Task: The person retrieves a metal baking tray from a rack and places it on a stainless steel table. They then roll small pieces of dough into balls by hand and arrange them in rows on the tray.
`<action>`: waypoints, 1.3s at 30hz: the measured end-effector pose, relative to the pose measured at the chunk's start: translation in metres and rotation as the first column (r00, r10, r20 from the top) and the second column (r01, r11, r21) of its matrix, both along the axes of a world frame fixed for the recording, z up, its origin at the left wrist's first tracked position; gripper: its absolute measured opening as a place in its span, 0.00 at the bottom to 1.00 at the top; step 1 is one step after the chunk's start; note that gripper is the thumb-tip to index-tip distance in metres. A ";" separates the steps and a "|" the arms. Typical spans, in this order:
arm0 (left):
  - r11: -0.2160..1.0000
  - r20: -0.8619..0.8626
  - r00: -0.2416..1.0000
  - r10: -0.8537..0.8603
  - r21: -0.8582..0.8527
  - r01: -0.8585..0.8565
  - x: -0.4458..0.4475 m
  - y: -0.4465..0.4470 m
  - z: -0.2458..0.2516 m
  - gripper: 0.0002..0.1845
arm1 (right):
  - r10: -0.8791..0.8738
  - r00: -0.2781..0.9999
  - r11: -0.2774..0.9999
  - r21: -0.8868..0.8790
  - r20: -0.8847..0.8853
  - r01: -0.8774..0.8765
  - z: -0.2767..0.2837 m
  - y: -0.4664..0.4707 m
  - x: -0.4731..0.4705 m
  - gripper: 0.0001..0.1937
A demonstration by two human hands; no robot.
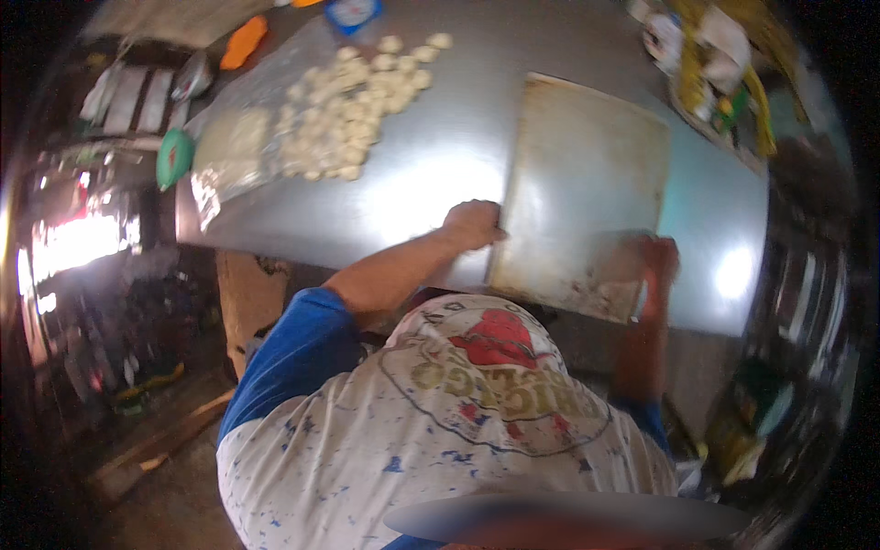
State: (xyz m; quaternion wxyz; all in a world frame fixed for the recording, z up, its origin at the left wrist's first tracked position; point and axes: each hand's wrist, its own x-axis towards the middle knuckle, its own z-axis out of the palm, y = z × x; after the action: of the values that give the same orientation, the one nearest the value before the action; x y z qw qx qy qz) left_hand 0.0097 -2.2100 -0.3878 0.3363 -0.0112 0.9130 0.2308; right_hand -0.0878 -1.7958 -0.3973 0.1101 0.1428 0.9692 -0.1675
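Observation:
A flat metal baking sheet (584,185), stained brown along its edges and near its front, lies on the shiny metal table (440,124). My left hand (474,223) is curled at the sheet's left edge, fingers bent; whether it grips the rim is unclear. At the right edge near the front is my right hand (658,254), blurred and closed against the sheet's side. To the left of the sheet, many small pale dough balls (350,110) sit in a cluster, part of them under or beside clear plastic sheeting (275,137).
A green round object (174,158) rests at the table's left edge. Orange (244,42) and blue (353,12) items stand towards the far side. Plastic bags and wrappers (722,55) are heaped at the far right. Under the table's left side is a cardboard-coloured panel (251,295).

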 end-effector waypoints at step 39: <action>0.927 -0.802 0.471 0.366 0.271 -0.260 0.031 -0.250 0.056 0.20 | -0.085 0.755 0.859 -0.432 -0.650 -0.275 -0.053 -0.372 0.099 0.11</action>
State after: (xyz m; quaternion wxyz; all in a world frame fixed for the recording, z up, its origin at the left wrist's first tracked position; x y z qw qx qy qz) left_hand 0.0411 -2.4601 -0.3315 -0.1925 -0.0471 0.9282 0.3150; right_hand 0.0111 -2.1673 -0.4504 -0.1899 -0.0094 0.8742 -0.4467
